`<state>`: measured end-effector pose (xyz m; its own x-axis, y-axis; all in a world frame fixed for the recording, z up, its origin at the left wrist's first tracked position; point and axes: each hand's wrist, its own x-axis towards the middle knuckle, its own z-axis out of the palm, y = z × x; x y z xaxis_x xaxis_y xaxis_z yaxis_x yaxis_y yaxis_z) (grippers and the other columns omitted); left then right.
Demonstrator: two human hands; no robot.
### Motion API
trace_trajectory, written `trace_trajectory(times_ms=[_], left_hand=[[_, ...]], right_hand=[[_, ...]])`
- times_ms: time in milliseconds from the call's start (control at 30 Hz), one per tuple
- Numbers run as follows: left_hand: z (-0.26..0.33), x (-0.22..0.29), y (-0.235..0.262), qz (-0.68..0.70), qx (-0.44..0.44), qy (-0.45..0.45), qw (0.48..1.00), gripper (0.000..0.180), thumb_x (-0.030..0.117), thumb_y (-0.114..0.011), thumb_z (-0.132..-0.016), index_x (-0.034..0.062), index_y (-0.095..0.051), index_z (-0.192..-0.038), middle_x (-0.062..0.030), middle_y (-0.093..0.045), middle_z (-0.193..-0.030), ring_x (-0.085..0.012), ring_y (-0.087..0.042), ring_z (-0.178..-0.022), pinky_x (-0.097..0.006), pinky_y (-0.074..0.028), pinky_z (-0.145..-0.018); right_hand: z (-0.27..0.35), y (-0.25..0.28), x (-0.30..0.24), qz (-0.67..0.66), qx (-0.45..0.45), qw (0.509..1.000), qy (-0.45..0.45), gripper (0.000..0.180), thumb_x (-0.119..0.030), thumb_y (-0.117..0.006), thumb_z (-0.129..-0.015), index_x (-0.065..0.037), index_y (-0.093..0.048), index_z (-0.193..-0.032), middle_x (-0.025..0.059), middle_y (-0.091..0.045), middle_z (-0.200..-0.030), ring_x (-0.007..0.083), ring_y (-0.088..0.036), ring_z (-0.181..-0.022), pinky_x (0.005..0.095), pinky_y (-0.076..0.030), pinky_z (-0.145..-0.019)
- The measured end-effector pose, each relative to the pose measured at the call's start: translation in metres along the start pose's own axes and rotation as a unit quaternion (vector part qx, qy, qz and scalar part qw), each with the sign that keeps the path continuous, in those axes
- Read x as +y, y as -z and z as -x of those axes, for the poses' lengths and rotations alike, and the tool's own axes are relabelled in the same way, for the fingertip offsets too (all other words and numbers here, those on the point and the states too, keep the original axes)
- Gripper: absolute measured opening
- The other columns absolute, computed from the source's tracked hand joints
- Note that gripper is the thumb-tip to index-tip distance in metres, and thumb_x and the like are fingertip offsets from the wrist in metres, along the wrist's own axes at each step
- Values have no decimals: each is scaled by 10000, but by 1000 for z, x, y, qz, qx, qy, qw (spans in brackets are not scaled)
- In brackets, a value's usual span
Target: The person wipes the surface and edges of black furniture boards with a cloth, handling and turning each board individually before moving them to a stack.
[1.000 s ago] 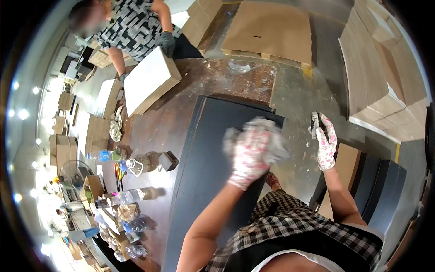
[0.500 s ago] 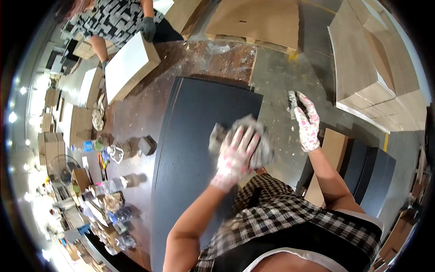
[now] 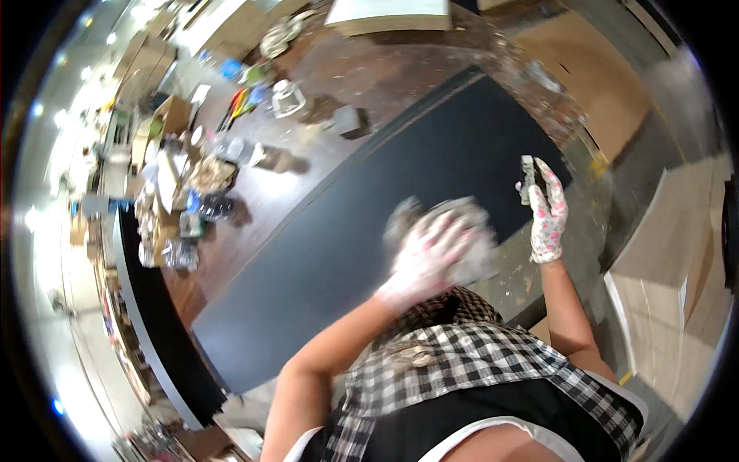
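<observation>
A long dark grey panel (image 3: 323, 254) lies slantwise across the brown worktable (image 3: 331, 69). My left hand (image 3: 431, 266), in a white glove with pink print, presses a crumpled grey rag (image 3: 481, 250) onto the panel near its front edge. Both hand and rag are blurred by motion. To the right, my right hand (image 3: 548, 223) wears a matching floral glove and is raised by the panel's right end. Thumb and fingers pinch a small grey-and-white piece (image 3: 527, 181) whose kind I cannot make out.
Behind the panel sit a grey block (image 3: 350, 122), a clear jar (image 3: 288, 98) and several plastic bottles (image 3: 231, 146). A white-topped board stack (image 3: 389, 17) stands at the far edge. Cardboard (image 3: 593, 73) and a tall carton stack (image 3: 662, 285) are at the right.
The view has swung round, so the panel now slants and the table items sit higher up. My left hand stays on the rag, and my right hand still pinches the small piece.
</observation>
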<state>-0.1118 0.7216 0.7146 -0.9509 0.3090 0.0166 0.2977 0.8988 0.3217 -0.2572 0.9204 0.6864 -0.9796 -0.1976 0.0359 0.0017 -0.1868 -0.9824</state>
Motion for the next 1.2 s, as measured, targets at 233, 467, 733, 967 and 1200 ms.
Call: trace_trajectory(times_ms=[233, 467, 733, 967, 1200], left_hand=[[-11, -63, -1, 62, 181, 193, 962, 840, 253, -801, -606, 113, -492, -1374, -147, -463, -1420, -328, -372, -1369, -545, -274, -1117], [292, -152, 56, -218, 241, 526, 786, 165, 141, -558, -869, 96, -654, -995, -151, -650, -1010, -362, -601, -990, -464, -475, -879], [274, -108, 20, -156, 266, 415, 856, 407, 269, -677, -758, 129, -627, -1136, -128, -627, -1124, -343, -587, -1042, -444, -478, -896], [450, -183, 77, -184, 259, 515, 796, 236, 137, -561, -844, 141, -654, -1061, -116, -652, -1036, -320, -615, -967, -443, -499, -838], [684, -212, 86, -150, 436, 639, 616, 310, 77, -563, -884, 71, -674, -1173, -144, -692, -1142, -263, -689, -1012, -358, -542, -855]], right_hand=[[-15, -34, 17, 69, -27, 997, 9, 373, -65, -490, -981, 1, -512, -1348, 89, -573, -1294, 164, -596, -1060, 312, -515, -903], [-5, -100, 36, 41, -142, 989, 6, 393, -53, -516, -970, -5, -501, -1360, 93, -562, -1304, 157, -621, -987, 300, -527, -889], [75, -208, 60, 19, -260, 965, -33, 416, -42, -527, -969, -12, -477, -1381, 92, -528, -1341, 168, -560, -1145, 339, -518, -950], [98, -233, 74, 170, -204, 963, 41, 393, -88, -496, -1000, -20, -474, -1386, 98, -517, -1366, 189, -549, -1178, 339, -508, -960], [81, -235, 87, 214, -156, 963, 52, 386, -111, -496, -1008, -24, -483, -1384, 78, -570, -1308, 139, -596, -980, 293, -506, -882]])
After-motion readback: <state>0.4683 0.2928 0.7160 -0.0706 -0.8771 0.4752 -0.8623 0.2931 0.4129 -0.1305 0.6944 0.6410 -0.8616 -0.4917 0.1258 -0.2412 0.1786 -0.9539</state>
